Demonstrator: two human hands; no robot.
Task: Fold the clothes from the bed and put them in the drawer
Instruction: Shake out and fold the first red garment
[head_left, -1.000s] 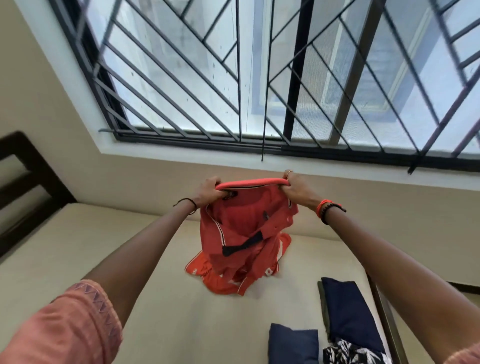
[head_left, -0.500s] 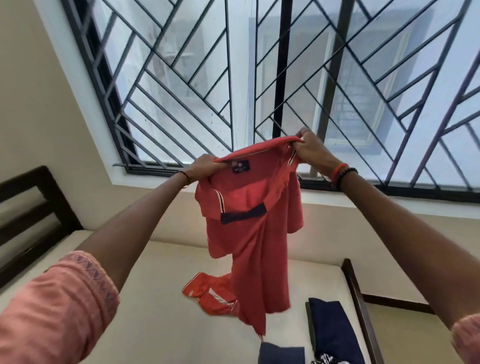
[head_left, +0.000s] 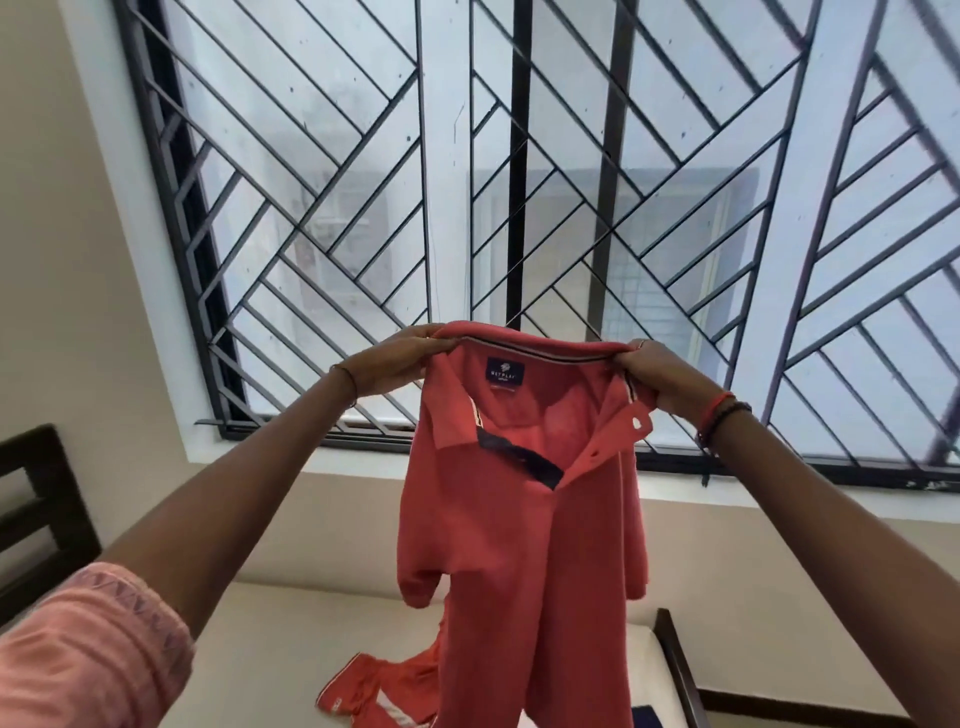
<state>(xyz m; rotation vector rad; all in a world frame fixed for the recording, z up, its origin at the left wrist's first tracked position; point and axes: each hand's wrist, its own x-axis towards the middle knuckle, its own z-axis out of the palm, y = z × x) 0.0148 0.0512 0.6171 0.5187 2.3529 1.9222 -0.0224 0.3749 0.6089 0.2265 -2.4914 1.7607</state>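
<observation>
We're holding the red polo shirt (head_left: 519, 545) up mid-frame, left hand (head_left: 395, 358) & right hand (head_left: 660, 374) apart, each pinching a collar end; risk imo: one pinch slips, or hem drags the other red garment (head_left: 374, 696) on the bed (head_left: 270, 639), bottom of frame.

Two hands show: one left hand (head_left: 395, 358) and one right hand (head_left: 660, 374). There is one red polo shirt (head_left: 519, 545), one other red garment (head_left: 374, 696) on the one bed (head_left: 270, 649), and one barred window (head_left: 519, 208).
</observation>
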